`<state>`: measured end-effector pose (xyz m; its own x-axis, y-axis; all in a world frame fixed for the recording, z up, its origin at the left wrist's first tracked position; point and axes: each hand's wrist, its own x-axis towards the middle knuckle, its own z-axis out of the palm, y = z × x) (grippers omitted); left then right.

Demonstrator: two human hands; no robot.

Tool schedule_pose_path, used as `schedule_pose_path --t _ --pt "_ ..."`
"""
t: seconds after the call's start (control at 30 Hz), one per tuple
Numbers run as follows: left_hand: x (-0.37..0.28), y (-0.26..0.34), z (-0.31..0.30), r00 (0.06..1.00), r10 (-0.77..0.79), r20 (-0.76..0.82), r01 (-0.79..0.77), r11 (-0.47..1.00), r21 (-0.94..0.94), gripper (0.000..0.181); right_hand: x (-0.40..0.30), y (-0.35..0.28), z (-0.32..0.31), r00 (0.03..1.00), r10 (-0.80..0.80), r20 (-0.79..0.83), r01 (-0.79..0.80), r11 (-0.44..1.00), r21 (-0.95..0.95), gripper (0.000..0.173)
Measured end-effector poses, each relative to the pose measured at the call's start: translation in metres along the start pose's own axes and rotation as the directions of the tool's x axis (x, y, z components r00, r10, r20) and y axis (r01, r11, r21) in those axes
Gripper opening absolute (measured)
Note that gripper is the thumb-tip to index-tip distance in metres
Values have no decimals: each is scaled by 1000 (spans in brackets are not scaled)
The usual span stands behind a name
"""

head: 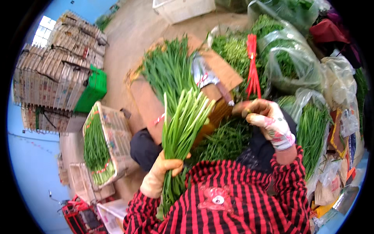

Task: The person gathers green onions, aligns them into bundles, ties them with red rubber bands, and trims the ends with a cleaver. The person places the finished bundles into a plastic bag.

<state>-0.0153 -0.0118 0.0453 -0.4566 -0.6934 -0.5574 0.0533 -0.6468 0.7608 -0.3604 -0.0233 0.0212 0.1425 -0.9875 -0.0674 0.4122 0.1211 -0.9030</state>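
My left hand (163, 169), in a pale glove, is closed around a bunch of green leafy stalks (184, 125), which look like garlic chives, their pale cut ends pointing up and away from me. My right hand (264, 117), in a patterned glove with bare-looking, blurred fingertips, is raised to the right of the bunch, thumb near the bent fingers; whether something small is between them cannot be told. Beyond the bunch, more green stalks (172, 67) lie on a cardboard sheet (146, 102). A broad-bladed knife (204, 71) with a brown handle lies beside them.
Red ties (252, 67) hang at the right over loose greens. Clear plastic bags (292, 58) of greens stand along the right. At the left are a crate (117, 140) with tied bunches, stacked crates (49, 79) and a green crate (93, 90). Trimmings (222, 140) lie before me.
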Motion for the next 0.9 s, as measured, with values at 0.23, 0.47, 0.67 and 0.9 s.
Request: schedule_pose_path --t 0.23,0.47,0.67,0.9 --pt "16 -7 25 992 -84 99 89 995 -42 41 17 23 52 761 -457 461 457 -126 -880 37" --pt "10 -7 16 995 -86 51 86 996 -5 39 15 35 -7 895 -443 -47 193 480 -856 28" --pt "15 -8 26 995 -80 53 77 996 52 41 0 7 35 763 -644 47 388 399 -831 30" --pt "13 -14 20 993 -59 100 58 998 16 43 3 25 41 796 -541 273 313 -19 -950 45"
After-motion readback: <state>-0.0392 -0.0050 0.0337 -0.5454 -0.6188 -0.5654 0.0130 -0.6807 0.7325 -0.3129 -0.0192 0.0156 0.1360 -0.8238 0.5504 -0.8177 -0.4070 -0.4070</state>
